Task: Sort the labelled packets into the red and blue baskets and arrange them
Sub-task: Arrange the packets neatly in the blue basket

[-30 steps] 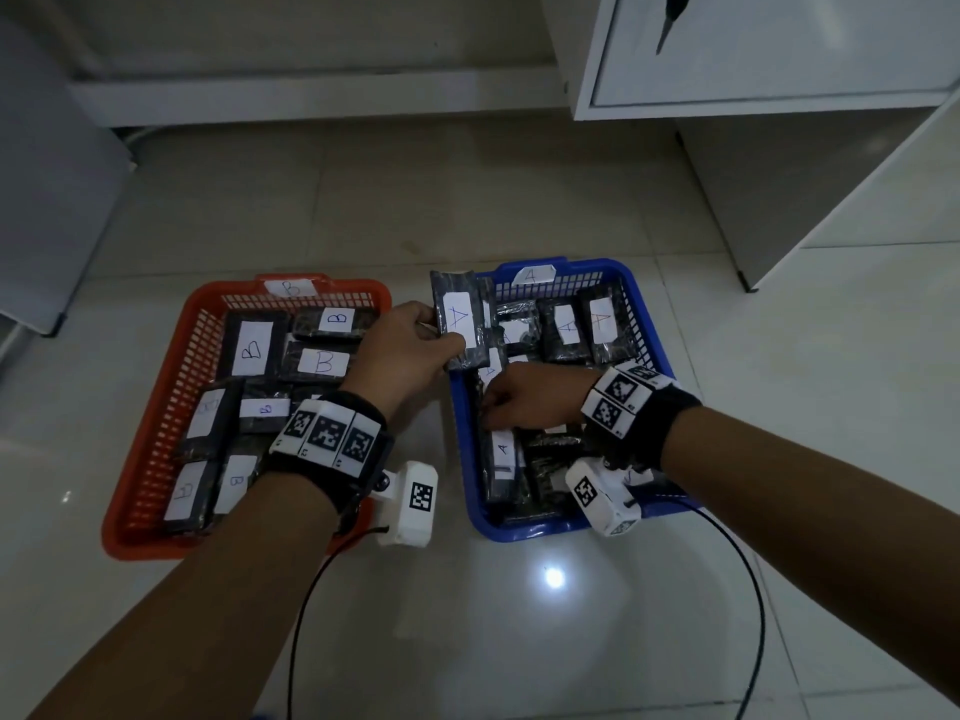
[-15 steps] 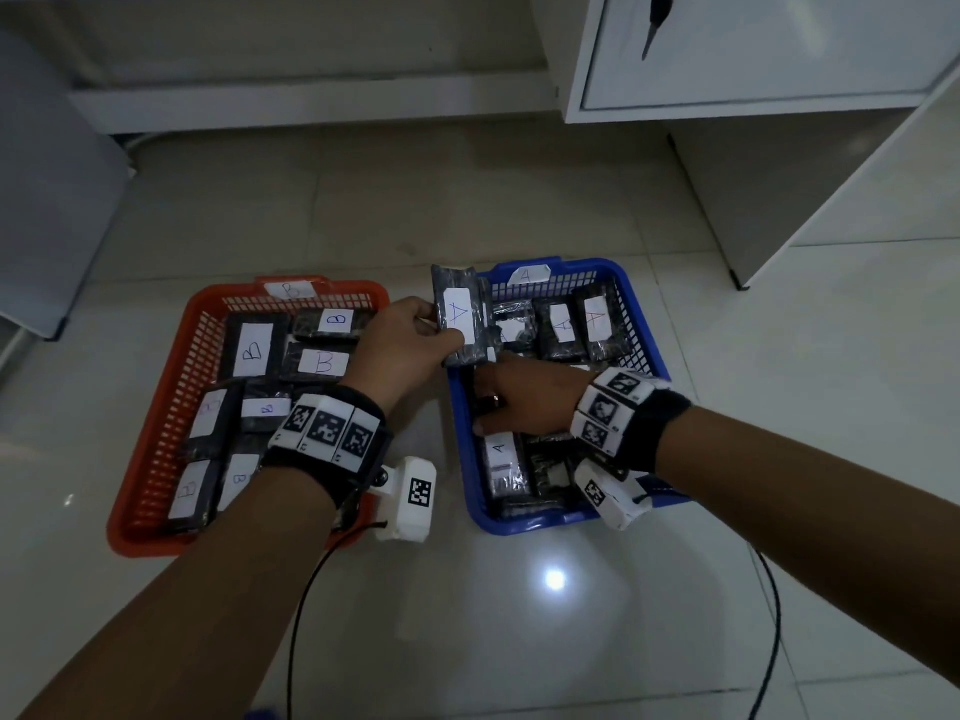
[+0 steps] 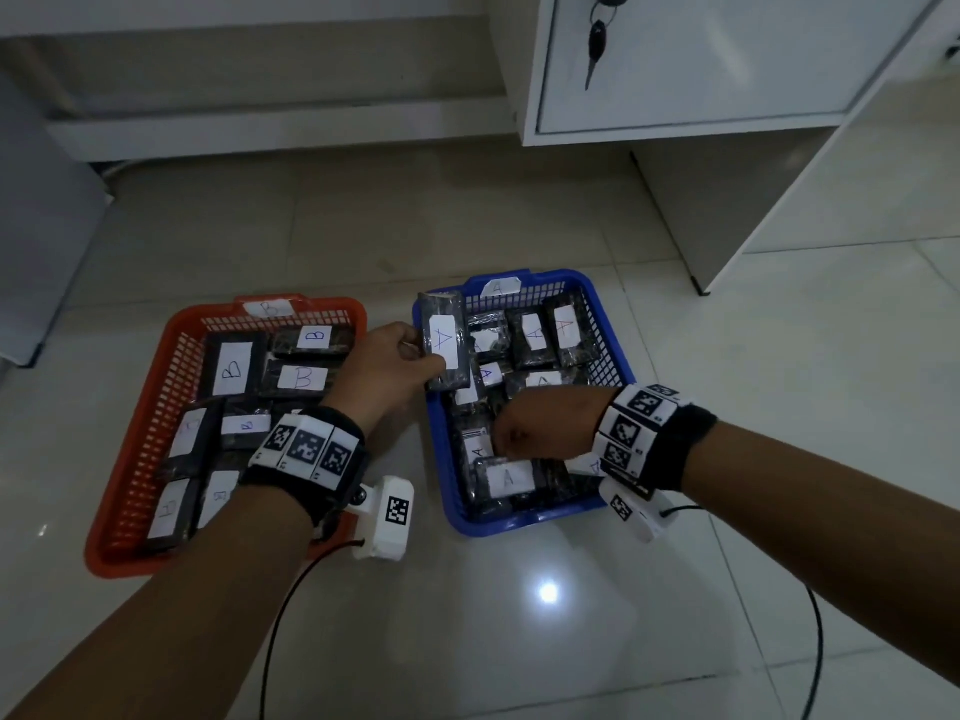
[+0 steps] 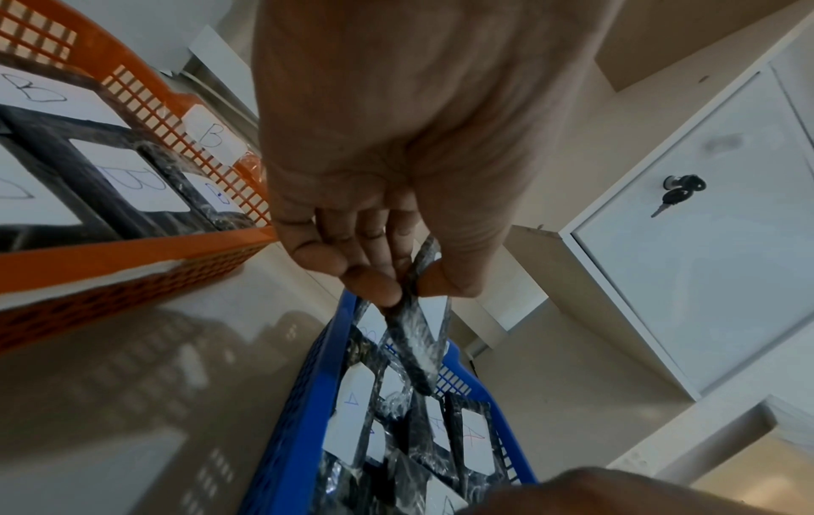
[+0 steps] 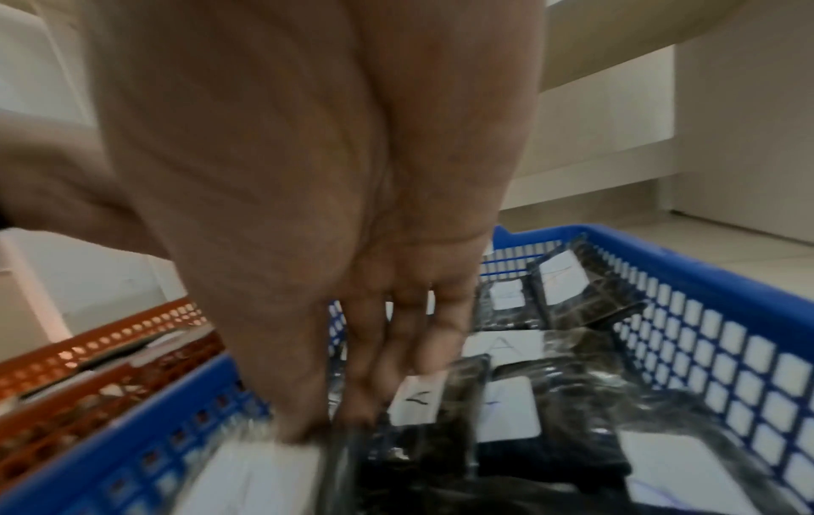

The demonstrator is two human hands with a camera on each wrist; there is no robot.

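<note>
On the tiled floor (image 3: 363, 241) at my far left sits the red basket (image 3: 156, 407), its rim tag reading B, packed with dark packets whose white labels I read as B (image 3: 303, 379). Coming right, my left hand (image 3: 387, 366) hangs over the gap between the two baskets, and its fingers (image 4: 374, 284) pinch one edge of a dark packet marked A (image 3: 444, 341) against the thumb; the left wrist view shows that pinch plainly, with the packet hanging off the fingertips above the near-left corner region of the blue basket (image 3: 613, 350). From the head view the held packet stands over the blue basket's far-left corner, clear of the packets below it. That basket carries an A tag on its far rim and holds a loose layer of A-labelled packets (image 3: 532, 332), some overlapping. Further right, my right hand (image 3: 545, 426) reaches down into the blue basket's near half, palm down, fingers (image 5: 396, 348) extended toward the packets there. The right wrist picture is smeared with motion, so I can say the fingertips meet the packets at the basket's left side, but I cannot tell whether they grip one or merely press on it. At the far right stands a white cabinet (image 3: 727, 59) with a key (image 3: 597, 39) hanging in its door lock.
</note>
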